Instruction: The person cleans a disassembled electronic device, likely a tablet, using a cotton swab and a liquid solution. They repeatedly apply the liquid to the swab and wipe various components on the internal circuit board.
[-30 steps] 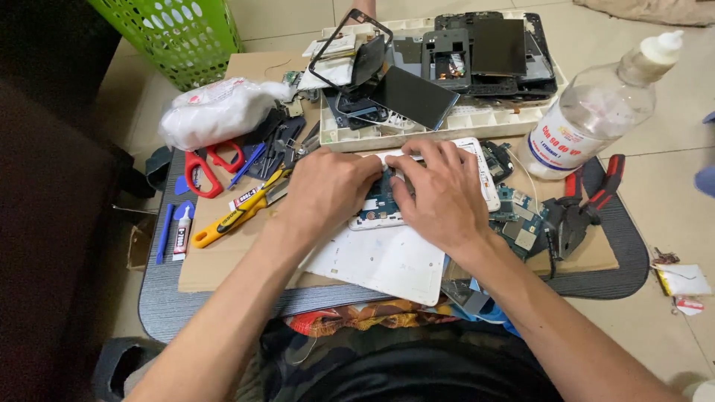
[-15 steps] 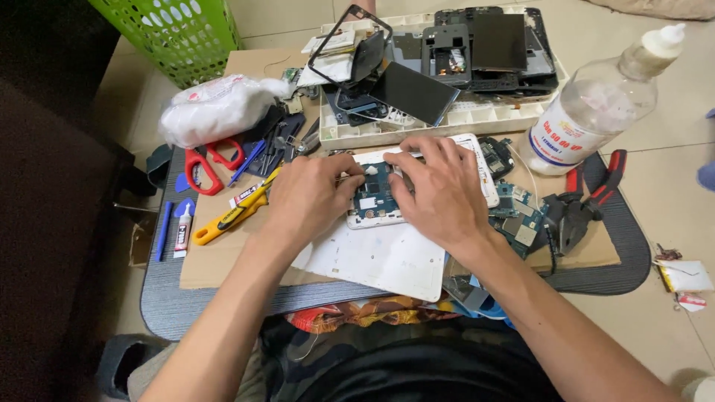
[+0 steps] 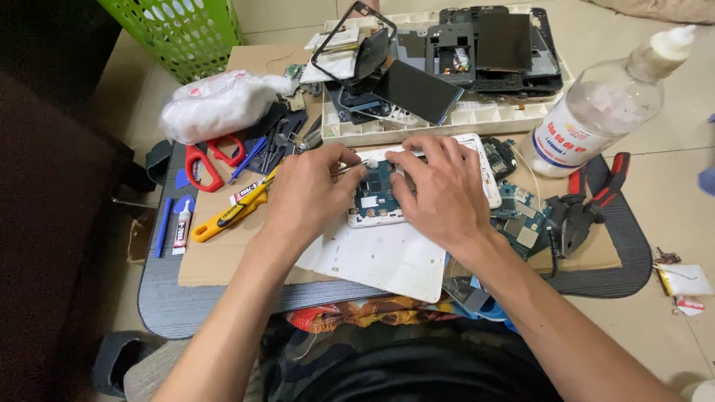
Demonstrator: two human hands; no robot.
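Flanked by scissors (image 3: 205, 160) left, pliers (image 3: 588, 205) right, tray (image 3: 447, 119) behind; open across white sheet (image 3: 380, 257) in front.

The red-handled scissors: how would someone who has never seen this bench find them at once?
Start at the green mesh basket at the top left, then drop to the white plastic bag just below it. The red-handled scissors lie against the bag's lower edge, left of the left hand. The pliers also have red grips, but sit far right, beside the clear bottle.
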